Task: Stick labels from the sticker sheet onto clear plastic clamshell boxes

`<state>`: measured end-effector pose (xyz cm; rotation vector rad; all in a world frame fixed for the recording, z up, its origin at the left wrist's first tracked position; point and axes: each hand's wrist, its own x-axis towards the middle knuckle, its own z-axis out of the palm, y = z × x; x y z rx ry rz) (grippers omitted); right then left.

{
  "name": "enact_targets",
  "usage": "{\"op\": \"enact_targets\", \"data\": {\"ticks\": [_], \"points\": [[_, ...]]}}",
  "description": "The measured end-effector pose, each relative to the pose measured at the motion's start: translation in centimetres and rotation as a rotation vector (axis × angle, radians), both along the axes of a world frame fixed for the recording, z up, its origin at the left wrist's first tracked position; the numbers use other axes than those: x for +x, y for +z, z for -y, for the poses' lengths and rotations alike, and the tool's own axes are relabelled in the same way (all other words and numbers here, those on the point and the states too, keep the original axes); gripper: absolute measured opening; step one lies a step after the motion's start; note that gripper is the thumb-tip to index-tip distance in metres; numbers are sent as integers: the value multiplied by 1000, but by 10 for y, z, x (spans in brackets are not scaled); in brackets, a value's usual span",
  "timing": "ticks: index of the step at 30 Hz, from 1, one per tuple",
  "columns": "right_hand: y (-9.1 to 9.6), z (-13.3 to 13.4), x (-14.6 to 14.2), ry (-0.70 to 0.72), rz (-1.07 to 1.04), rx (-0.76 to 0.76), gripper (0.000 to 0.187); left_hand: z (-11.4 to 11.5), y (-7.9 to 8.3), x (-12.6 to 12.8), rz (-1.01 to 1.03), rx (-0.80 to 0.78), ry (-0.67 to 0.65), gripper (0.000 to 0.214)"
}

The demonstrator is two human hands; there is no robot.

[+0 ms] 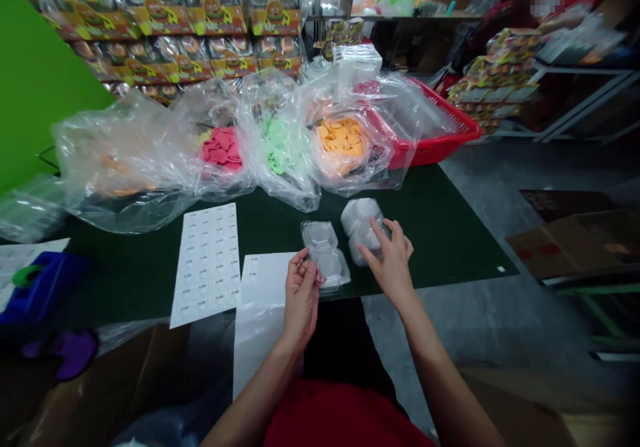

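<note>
Pinching near rim of open clear clamshell (326, 252) with left hand (301, 291), fingers closed narrow on plastic. Touching stack of clear shells (361, 223) with right hand (391, 263), fingers spread wide, not clasping. Lying on green bench (445, 233), close to front edge, just right of sticker sheets (207, 263). Sitting behind in clear bags: pink discs (223, 147), green discs (277, 143), orange discs (343, 137).
</note>
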<state>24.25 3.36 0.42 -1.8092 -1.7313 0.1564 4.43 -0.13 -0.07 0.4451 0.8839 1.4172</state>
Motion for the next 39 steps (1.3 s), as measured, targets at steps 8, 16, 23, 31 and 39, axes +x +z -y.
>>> {"op": "enact_targets", "data": {"ticks": [8,16,23,31,39], "points": [[-12,33,-53,435,-47,-70,48,-11,-25,1,-463,1,35,41],[-19,39,-57,478,-108,-133,46,14,-24,-46,-893,49,75,32],[-12,80,-77,329,-564,-310,30,30,-48,-139,-1540,252,124,40],[-68,87,-130,227,-1488,-957,60,74,-82,-158,-1730,556,-199,60],[-68,92,-147,301,-1478,-1154,51,84,-54,-149,-1323,263,-59,39]]}}
